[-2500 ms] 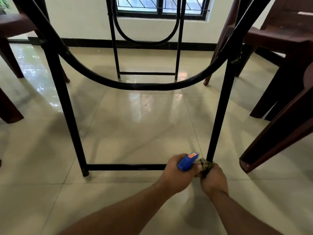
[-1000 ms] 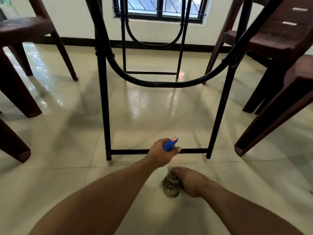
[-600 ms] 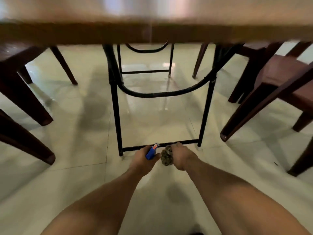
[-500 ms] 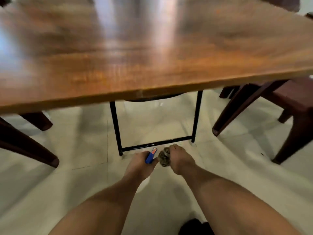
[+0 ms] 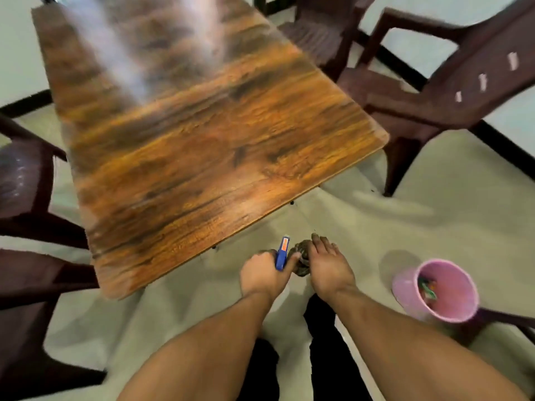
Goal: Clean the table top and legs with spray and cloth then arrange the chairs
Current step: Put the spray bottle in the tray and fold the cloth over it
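I look down on the wooden table top (image 5: 197, 134) from above its near edge; its black legs are hidden beneath it. My left hand (image 5: 265, 274) grips the spray bottle, of which only the blue trigger head (image 5: 281, 254) shows. Beside it my right hand (image 5: 328, 266) holds a crumpled dark cloth (image 5: 301, 257) between the two hands. Both hands are low in front of me, over the pale floor, just off the table's near edge. The view is blurred.
Dark brown plastic chairs stand around the table: one at the right (image 5: 451, 91), one at the far side (image 5: 321, 30), others at the left (image 5: 26, 180) and near left (image 5: 34, 314). A pink bin (image 5: 434, 290) with scraps inside stands on the floor at my right.
My view has risen from floor level under the table to above the table top. My right hand left the table leg's foot with the cloth, and both hands have come up together.
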Demonstrator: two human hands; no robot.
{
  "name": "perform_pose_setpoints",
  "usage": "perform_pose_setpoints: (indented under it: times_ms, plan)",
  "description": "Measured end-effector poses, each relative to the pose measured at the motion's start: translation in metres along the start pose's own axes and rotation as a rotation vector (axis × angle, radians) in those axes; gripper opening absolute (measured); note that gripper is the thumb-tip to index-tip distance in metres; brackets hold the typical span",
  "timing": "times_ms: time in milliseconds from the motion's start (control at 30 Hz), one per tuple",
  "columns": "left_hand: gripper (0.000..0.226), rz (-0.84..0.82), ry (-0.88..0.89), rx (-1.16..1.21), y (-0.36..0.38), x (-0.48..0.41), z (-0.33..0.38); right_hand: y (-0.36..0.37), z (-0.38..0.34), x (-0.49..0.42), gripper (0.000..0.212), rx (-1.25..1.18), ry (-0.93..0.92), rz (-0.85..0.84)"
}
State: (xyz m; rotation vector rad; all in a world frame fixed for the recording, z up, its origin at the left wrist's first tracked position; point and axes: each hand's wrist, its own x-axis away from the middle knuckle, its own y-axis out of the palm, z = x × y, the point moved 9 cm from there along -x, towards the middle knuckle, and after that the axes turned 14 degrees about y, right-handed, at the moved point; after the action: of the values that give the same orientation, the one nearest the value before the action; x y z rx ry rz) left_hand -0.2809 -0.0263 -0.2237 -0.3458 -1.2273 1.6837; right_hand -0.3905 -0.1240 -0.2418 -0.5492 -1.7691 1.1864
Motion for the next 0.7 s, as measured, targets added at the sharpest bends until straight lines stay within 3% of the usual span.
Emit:
perform_pose_setpoints:
  times_ms: [133,400,633,700]
  plan:
    - [0.062,-0.136,0.121,0.08,-0.033,0.013,0.08,-0.057,0.045,0.056,0.059,-0.115,0.191,0.03]
    - [0.047,-0.336,0.546,0.123,-0.027,0.035,0.282,-0.141,0.184,0.157,0.054,-0.242,0.532,0.14]
    - [0.027,-0.507,0.863,0.079,0.059,0.078,0.465,-0.168,0.355,0.23,0.069,-0.311,0.768,0.224]
    - [0.024,-0.554,0.884,0.087,0.092,0.089,0.506,-0.166,0.402,0.247,0.064,-0.349,0.805,0.23]
